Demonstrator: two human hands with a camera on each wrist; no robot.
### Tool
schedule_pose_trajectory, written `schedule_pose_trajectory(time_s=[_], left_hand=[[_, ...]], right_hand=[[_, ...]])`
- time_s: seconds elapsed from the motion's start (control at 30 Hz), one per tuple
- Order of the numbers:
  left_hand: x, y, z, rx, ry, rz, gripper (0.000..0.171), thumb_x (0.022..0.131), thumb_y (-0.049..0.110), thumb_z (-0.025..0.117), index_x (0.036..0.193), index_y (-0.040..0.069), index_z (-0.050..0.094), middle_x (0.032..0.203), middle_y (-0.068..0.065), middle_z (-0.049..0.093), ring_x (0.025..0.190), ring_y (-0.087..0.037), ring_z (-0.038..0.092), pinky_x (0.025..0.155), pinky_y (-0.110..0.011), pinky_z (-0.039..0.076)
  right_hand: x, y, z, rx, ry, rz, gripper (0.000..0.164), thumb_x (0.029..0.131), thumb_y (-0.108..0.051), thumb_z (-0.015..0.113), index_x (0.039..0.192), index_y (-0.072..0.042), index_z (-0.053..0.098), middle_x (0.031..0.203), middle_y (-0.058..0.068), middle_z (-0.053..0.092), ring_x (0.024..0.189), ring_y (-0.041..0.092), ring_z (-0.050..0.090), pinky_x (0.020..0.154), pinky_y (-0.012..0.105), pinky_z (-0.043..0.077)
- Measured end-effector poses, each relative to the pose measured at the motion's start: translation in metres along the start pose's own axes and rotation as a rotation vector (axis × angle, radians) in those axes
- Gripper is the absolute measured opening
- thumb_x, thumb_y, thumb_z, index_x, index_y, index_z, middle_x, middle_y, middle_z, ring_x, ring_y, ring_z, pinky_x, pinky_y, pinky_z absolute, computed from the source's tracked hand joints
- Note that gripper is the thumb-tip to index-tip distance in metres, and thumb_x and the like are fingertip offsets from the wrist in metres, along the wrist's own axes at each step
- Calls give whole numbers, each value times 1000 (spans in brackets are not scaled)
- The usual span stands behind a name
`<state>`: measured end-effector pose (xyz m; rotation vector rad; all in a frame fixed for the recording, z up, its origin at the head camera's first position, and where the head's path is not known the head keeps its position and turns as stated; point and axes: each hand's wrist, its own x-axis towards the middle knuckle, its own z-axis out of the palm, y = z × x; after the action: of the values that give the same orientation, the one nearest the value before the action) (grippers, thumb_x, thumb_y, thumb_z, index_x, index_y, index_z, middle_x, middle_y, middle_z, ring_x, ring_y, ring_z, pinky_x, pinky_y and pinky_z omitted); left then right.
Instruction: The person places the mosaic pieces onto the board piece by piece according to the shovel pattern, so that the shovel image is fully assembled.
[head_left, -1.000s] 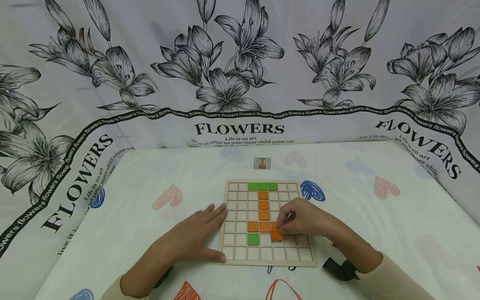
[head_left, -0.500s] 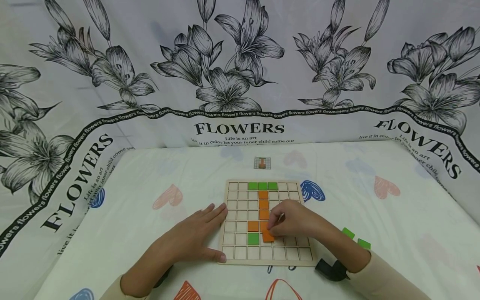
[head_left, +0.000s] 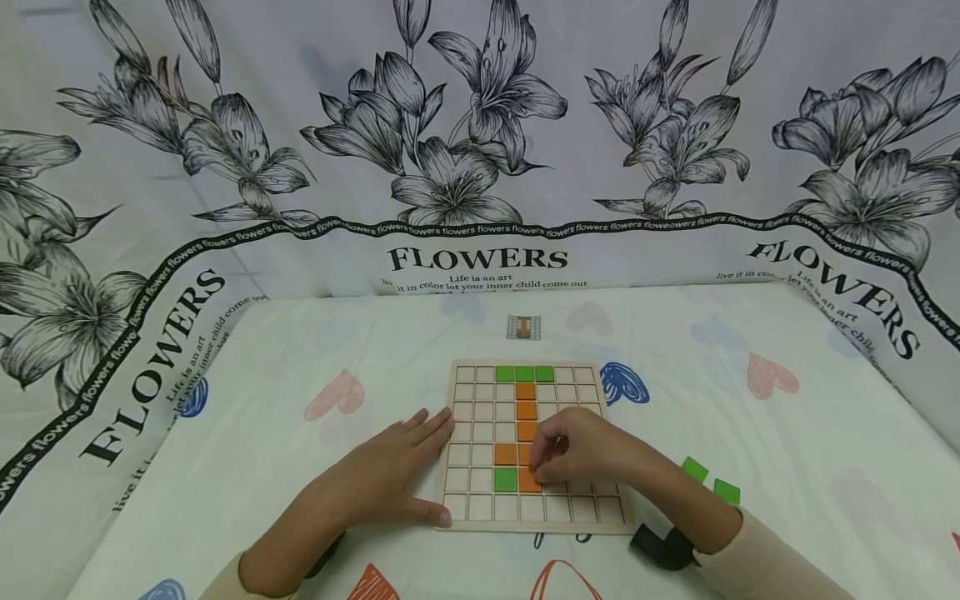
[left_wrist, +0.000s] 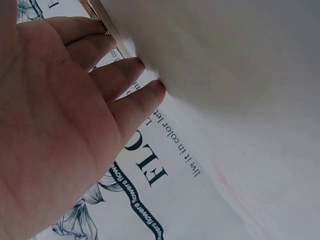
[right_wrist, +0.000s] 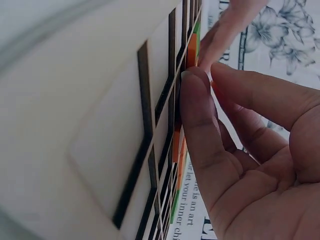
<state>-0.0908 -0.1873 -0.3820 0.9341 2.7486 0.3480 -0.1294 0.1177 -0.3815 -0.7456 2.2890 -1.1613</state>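
Note:
A wooden grid board (head_left: 457,506) lies on the cloth, with orange and green square tiles in some cells. My right hand (head_left: 588,446) is over its lower middle, thumb and index finger pinching an orange tile (head_left: 529,481) at its right edge. That tile sits over the cell beside a lone green tile (head_left: 506,479). Above it, an orange column runs up to a row of green tiles (head_left: 526,374). My left hand (head_left: 390,471) rests at the board's left edge, fingers extended and thumb at the lower corner. In the right wrist view, the thumb (right_wrist: 197,100) hides part of the grid.
Two loose green tiles (head_left: 726,491) lie on the cloth right of the board, near my right forearm. A small pattern card (head_left: 524,327) lies beyond the board's far edge. Flower-printed fabric (head_left: 480,150) stands behind and at the sides.
My right hand has carried the orange tile left and toward me, from right of the column to the cell beside the green tile. My left hand has stayed put.

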Motion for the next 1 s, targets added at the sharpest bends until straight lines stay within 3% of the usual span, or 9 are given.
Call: schedule_pose_trajectory(time_s=[0.23,0.53,0.73,0.87,1.0], left_hand=[[0,1,0,-8,-8,-4,112,79,78,61,158,5,30,164,-7,27,147,-35,27,114,-54,31],[0,1,-1,3,-3,3,110,80,77,61,157,5,31,163,-8,27,147,-35,27,114,-54,32],[0,2,-2,7,-4,3,111,80,78,60,157,5,31,163,-8,28,147,-36,27,114,-53,32],[0,1,-2,5,-10,0,111,80,78,60,157,5,30,163,-8,27,147,-36,27,114,-53,32],[0,1,-2,2,-10,-2,111,79,78,60,157,4,30,163,-8,27,147,-36,27,114,-54,32]], right_hand=[[-7,2,-1,-17,-17,-5,12,84,-4,79,85,-16,75,80,-9,69,73,14,63,67,28,56],[-29,8,-15,-9,-58,-88,8,97,-18,69,96,-17,77,93,-6,72,82,11,64,77,27,56],[-53,17,-43,-91,56,-42,9,96,-15,68,102,-14,76,101,-4,71,88,12,64,78,28,56],[-72,29,-59,-185,158,38,9,95,-15,69,102,-14,75,95,-5,69,81,12,61,71,28,55],[-90,43,-69,-258,205,117,10,91,-15,73,101,-15,74,87,-8,64,76,11,57,64,27,52]])
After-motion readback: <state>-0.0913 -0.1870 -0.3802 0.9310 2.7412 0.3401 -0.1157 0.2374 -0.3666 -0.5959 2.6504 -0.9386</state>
